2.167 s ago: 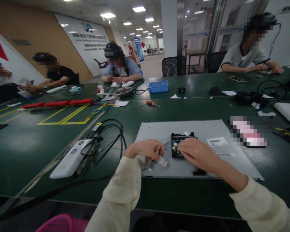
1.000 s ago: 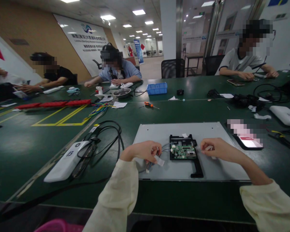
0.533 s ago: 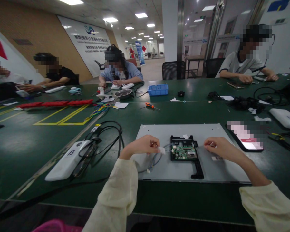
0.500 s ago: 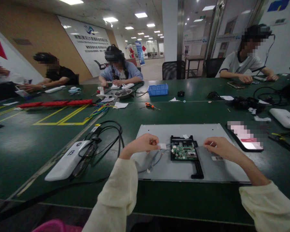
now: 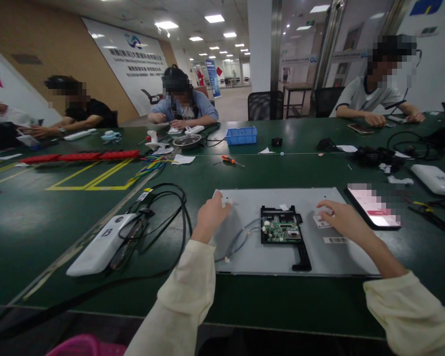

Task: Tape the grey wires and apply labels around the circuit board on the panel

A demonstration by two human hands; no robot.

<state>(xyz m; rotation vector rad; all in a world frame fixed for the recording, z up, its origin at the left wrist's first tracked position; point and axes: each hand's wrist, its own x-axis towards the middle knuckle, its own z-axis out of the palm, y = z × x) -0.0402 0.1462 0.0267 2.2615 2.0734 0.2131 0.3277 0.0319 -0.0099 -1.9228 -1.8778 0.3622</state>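
Note:
My left hand [image 5: 211, 216] is above the upper left part of a flat grey panel [image 5: 244, 262]. A small white piece [image 5: 228, 201], like paper or tape, shows at its fingertips, partly hidden. Over the panel's right side is my right hand [image 5: 339, 221], its thumb and fingers apart and nothing visible between them. A white label [image 5: 321, 221] lies just under those fingers. Between the hands, a black bracket [image 5: 304, 257] holds a green circuit board [image 5: 280, 232]. Thin grey-blue wires [image 5: 241, 237] run from the board's left side across the panel.
Right of the panel lies a phone [image 5: 374, 210] with a lit screen. A white power bank [image 5: 96, 249] with black cables [image 5: 183, 217] is at the left. Farther back are an orange screwdriver [image 5: 230, 159] and a blue basket [image 5: 241, 136]. Several people sit around the table.
My left hand has moved up and left, away from the wires, and the white piece has left that spot. My right hand has opened from a pinch and risen slightly, uncovering the label.

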